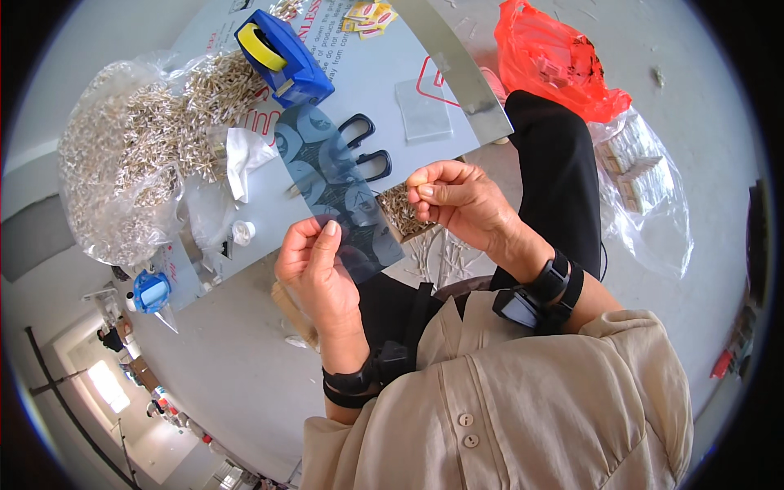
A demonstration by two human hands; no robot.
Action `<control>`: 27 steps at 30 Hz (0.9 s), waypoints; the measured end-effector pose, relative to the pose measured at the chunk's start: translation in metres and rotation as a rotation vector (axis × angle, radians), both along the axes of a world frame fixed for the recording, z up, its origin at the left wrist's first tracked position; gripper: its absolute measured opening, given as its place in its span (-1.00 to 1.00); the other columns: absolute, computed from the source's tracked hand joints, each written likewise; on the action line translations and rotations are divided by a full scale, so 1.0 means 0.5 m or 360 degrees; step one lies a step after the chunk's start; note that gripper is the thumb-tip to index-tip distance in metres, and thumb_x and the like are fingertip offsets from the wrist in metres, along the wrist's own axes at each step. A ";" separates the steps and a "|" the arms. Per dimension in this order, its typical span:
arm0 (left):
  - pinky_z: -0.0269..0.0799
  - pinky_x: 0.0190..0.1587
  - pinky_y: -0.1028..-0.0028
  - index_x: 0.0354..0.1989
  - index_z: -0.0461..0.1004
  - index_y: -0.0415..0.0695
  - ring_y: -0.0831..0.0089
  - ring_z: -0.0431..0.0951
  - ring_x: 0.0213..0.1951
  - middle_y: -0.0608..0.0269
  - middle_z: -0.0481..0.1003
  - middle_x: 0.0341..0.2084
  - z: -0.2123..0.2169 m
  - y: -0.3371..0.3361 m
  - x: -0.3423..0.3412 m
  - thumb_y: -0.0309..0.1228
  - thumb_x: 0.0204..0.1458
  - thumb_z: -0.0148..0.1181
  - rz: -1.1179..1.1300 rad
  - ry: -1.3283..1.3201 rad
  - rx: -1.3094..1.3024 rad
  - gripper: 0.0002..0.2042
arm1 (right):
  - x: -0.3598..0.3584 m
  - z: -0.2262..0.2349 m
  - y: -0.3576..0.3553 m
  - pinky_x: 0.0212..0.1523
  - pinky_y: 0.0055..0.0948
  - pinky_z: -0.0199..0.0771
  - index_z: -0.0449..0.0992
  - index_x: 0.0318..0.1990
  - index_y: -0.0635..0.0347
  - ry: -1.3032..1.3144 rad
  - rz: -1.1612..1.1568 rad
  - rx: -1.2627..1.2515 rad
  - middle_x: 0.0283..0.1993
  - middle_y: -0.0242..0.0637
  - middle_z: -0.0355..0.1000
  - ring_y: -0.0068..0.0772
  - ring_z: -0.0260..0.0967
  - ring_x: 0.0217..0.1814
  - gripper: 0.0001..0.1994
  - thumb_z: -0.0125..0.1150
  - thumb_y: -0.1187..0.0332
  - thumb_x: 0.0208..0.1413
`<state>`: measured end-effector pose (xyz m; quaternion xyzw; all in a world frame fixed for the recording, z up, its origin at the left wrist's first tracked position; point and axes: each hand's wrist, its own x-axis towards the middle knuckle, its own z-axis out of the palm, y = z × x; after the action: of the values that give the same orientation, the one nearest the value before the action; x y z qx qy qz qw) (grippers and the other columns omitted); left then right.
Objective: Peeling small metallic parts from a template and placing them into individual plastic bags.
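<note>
My left hand [314, 265] pinches the lower part of a dark, see-through sheet of film [331, 175] with rounded pale shapes on it, like an X-ray film. My right hand [465, 200] is closed, thumb against forefinger, to the right of the film; whatever lies between those fingertips is too small to make out. Two black looped handles [377, 166], like those of scissors, show past the film's right edge; the rest is hidden behind it. Below my right hand is an open box [404, 214] of small pale sticks, partly covered by the film.
A large clear bag [122, 163] of small sticks lies at the left. A blue tape dispenser [298, 69], a flat clear pouch [425, 110] and yellow sachets [369, 18] rest on the table. To the right are a red plastic bag [555, 65] and a clear bag [645, 180] of white bundles.
</note>
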<state>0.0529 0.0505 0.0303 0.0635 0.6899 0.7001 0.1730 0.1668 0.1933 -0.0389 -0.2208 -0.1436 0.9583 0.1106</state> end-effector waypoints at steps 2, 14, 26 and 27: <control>0.31 -0.33 0.71 -0.44 0.48 -0.29 0.66 0.39 -0.46 0.36 0.46 -0.53 0.004 -0.006 -0.006 -0.65 -0.10 0.22 0.0007 0.0016 0.0011 -0.95 | -0.006 0.003 -0.002 -0.30 -0.59 0.49 0.52 -0.22 0.35 0.0014 0.0003 0.0004 -0.32 -0.23 0.49 -0.52 0.41 -0.39 -0.89 0.15 0.57 0.09; 0.29 -0.26 0.64 -0.43 0.47 -0.27 0.59 0.39 -0.40 0.34 0.46 -0.49 0.009 -0.118 -0.078 -0.66 -0.08 0.19 0.0362 0.0104 0.0105 -0.94 | -0.099 0.010 -0.038 -0.56 -0.62 0.22 0.42 -0.46 0.28 -0.0059 0.0237 0.0186 -0.50 -0.29 0.42 -0.62 0.26 -0.56 -0.89 0.20 0.54 0.07; 0.32 -0.22 0.60 -0.41 0.47 -0.27 0.56 0.41 -0.38 0.31 0.45 -0.46 -0.021 -0.230 -0.130 -0.67 -0.09 0.19 0.0646 0.0011 0.0210 -0.92 | -0.222 -0.004 -0.097 -0.64 -0.62 -0.11 0.28 -0.60 0.12 -0.0072 0.0462 0.0381 -0.65 -0.52 0.15 -0.71 -0.13 -0.66 -0.68 0.16 0.31 0.17; 0.32 -0.22 0.60 -0.41 0.47 -0.28 0.57 0.40 -0.38 0.32 0.45 -0.46 -0.021 -0.234 -0.132 -0.67 -0.09 0.20 0.0634 0.0005 0.0218 -0.93 | -0.232 -0.007 -0.104 -0.64 -0.63 -0.07 0.30 -0.60 0.14 -0.0131 0.0436 0.0511 -0.64 -0.51 0.18 -0.70 -0.09 -0.66 -0.69 0.16 0.32 0.17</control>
<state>-0.0129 -0.0665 0.0200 -0.0616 0.6399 0.7655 0.0253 0.0509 0.1412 -0.0425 -0.2176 -0.3275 0.9194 0.0071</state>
